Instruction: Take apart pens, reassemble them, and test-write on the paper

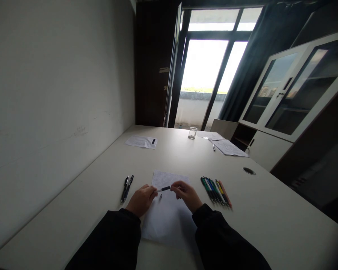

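Above the sheet of paper (169, 217), my left hand (143, 198) is closed around the pale end of a pen (165, 188) with a dark grip section. The fingertips of my right hand (186, 193) pinch at the dark end of that pen. A small cone-shaped piece (160, 195), like a pen tip, lies on the paper just below the pen. To the left of my left hand, two dark pens (127, 188) lie side by side on the table. On the right, beyond my right hand, several coloured pens (216, 192) lie in a row.
The white table (101, 187) meets a wall on its left. Farther back are a paper with a black strip (141, 141), a glass cup (192, 132) and a stack of papers (231, 147) with a pen (213, 146) beside it. A round cable hole (249, 171) sits at right.
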A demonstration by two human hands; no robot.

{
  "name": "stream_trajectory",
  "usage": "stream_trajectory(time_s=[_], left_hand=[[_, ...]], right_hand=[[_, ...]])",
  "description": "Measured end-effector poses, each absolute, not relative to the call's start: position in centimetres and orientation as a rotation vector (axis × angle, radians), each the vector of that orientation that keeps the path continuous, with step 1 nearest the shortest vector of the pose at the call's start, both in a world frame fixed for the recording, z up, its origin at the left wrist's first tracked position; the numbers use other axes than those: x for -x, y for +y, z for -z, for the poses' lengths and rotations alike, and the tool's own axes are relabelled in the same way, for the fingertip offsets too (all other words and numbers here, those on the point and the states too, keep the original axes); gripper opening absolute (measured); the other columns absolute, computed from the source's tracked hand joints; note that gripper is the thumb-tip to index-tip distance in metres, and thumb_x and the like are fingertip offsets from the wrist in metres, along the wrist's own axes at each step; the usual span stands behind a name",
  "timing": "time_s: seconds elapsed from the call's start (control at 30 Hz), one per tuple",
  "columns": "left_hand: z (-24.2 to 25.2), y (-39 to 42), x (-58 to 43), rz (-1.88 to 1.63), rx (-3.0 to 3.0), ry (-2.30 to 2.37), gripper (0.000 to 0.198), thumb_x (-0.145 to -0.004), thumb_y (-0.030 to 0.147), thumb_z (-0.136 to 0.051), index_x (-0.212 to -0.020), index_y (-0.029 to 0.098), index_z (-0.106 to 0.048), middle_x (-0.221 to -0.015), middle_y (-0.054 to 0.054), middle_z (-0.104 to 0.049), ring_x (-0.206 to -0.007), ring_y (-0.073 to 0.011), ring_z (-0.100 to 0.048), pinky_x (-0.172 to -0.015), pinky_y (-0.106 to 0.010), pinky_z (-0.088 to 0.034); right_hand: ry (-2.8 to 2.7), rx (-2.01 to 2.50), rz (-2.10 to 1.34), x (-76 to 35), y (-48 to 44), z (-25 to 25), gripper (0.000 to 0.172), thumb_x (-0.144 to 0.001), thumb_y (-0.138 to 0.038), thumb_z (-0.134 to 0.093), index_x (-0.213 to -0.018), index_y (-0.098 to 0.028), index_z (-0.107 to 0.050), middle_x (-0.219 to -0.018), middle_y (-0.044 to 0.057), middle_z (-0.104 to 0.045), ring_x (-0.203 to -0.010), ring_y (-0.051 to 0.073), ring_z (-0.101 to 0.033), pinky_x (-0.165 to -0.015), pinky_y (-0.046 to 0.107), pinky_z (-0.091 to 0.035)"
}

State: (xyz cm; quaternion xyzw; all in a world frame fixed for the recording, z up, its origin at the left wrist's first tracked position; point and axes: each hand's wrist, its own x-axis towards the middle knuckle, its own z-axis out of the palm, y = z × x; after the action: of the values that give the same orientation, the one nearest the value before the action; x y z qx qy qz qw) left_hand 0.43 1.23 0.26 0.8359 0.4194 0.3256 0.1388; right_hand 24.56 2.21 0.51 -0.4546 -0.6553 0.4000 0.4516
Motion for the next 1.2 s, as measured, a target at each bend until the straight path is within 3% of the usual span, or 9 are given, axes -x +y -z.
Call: stream_trajectory(time_s=[0.2,0.37,0.5,0.73,0.97,1.2], left_hand=[[-0.3,1.3,-0.3,-0.995,-2.387,1.236,0.012,-0.097,0.020,-0.049,-0.095,0.022,-0.061,-0.086,-0.004,-0.063,-0.085,-0.0196,-0.062,-0.078,-0.027,-0.047],[-0.1,1.5,-0.3,-1.009,-2.380,1.239,0.012,-0.096,0.018,-0.049,-0.095,0.022,-0.060,-0.086,-0.004,-0.064,-0.084,-0.0193,-0.062,-0.076,-0.027,-0.047],[0.0,1.5,-0.2,-1.010,-2.380,1.254,0.013,-0.096,0.018,-0.049,-0.097,0.022,-0.061,-0.088,-0.005,-0.064,-0.085,-0.0198,-0.062,-0.077,-0.028,-0.047],[-0.1,1.5,-0.1,-1.004,-2.385,1.262,0.013,-0.096,0.018,-0.048,-0.098,0.022,-0.061,-0.087,-0.005,-0.063,-0.085,-0.0200,-0.062,-0.077,-0.028,-0.048],[-0.3,1.4,-0.2,-0.991,-2.390,1.264,0.013,-0.096,0.018,-0.048,-0.097,0.022,-0.060,-0.087,-0.005,-0.064,-0.084,-0.0198,-0.062,-0.076,-0.028,-0.047],[-0.1,1.5,-0.2,-0.976,-2.388,1.260,0.012,-0.096,0.019,-0.050,-0.097,0.022,-0.061,-0.086,-0.005,-0.063,-0.084,-0.0194,-0.062,-0.075,-0.027,-0.047]], right_hand=[[-1.774,1.220,-0.840,-24.7,2.4,0.0,0.029,-0.088,-0.046,-0.058,-0.099,-0.019,-0.065,-0.083,0.003,-0.069,-0.054,0.012,-0.057,-0.050,0.026,-0.049],[-2.050,1.255,-0.623,-23.5,2.2,-0.4,0.013,-0.084,-0.030,-0.067,-0.094,-0.025,-0.073,-0.088,0.003,-0.069,-0.064,0.014,-0.059,-0.069,0.030,-0.052],[-2.241,1.262,-0.475,-21.9,2.1,-0.6,0.020,-0.081,-0.021,-0.069,-0.099,-0.028,-0.074,-0.093,0.003,-0.068,-0.082,0.019,-0.064,-0.082,0.033,-0.050],[-2.330,1.268,-0.344,-20.8,2.3,0.4,0.018,-0.083,-0.011,-0.064,-0.092,-0.023,-0.075,-0.094,0.007,-0.067,-0.086,0.022,-0.064,-0.083,0.033,-0.050],[-2.194,1.204,-0.388,-22.6,2.1,-0.6,0.012,-0.088,-0.021,-0.062,-0.088,-0.024,-0.073,-0.089,0.005,-0.069,-0.083,0.020,-0.064,-0.079,0.032,-0.051],[-1.938,1.178,-0.458,-25.9,2.1,-2.6,0.020,-0.092,-0.037,-0.058,-0.094,-0.022,-0.071,-0.091,0.006,-0.069,-0.080,0.020,-0.066,-0.072,0.031,-0.054]])
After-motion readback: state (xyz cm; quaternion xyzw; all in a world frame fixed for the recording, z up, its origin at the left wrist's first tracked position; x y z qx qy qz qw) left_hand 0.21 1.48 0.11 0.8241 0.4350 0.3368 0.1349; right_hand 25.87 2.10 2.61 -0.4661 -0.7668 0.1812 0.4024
